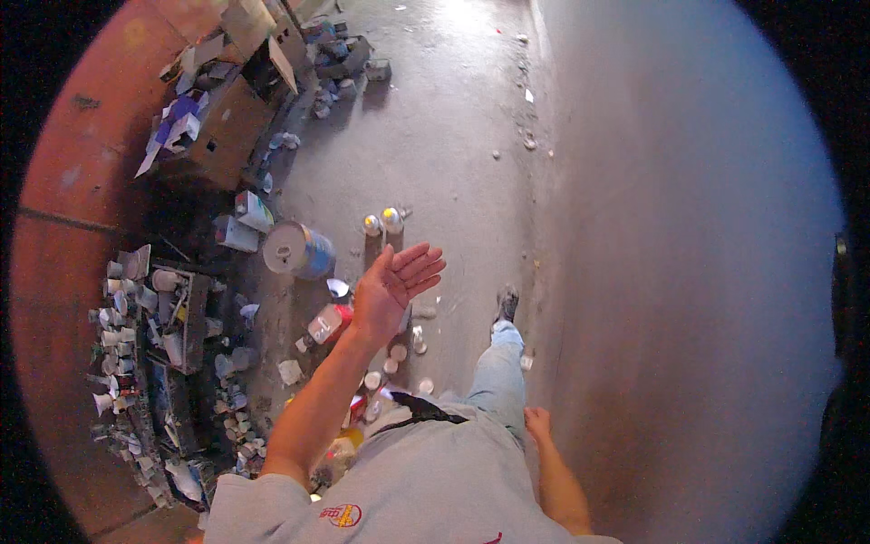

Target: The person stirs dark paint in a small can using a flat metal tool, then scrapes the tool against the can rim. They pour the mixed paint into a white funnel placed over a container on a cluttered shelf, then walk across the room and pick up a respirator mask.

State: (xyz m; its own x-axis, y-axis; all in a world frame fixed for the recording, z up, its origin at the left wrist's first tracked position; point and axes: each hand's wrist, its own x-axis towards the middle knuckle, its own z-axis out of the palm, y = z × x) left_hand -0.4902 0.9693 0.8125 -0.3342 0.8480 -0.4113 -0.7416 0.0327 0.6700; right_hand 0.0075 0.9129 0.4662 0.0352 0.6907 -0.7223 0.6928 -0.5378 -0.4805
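My left hand (392, 292) is held out over the floor with its palm turned up and fingers stretched, holding nothing. Just beyond it stand two cans with yellow tops, the left can (372, 226) and the right can (392, 219). A large round metal tin (294, 251) with a blue side is to its left. Below the tin, a red and white container (328, 323) lies close to my left forearm. My right hand (537, 422) hangs low beside my hip, near the wall; its fingers are mostly hidden, and I cannot tell whether it holds anything.
White cups and tubs crowd a dirty shelf (188, 326) at the left. Farther up stand white boxes (240, 227) and a large cardboard box (222, 131) piled with packaging. Small tubs litter the floor (435, 172) by my legs. A pale wall (671, 272) runs along the right.
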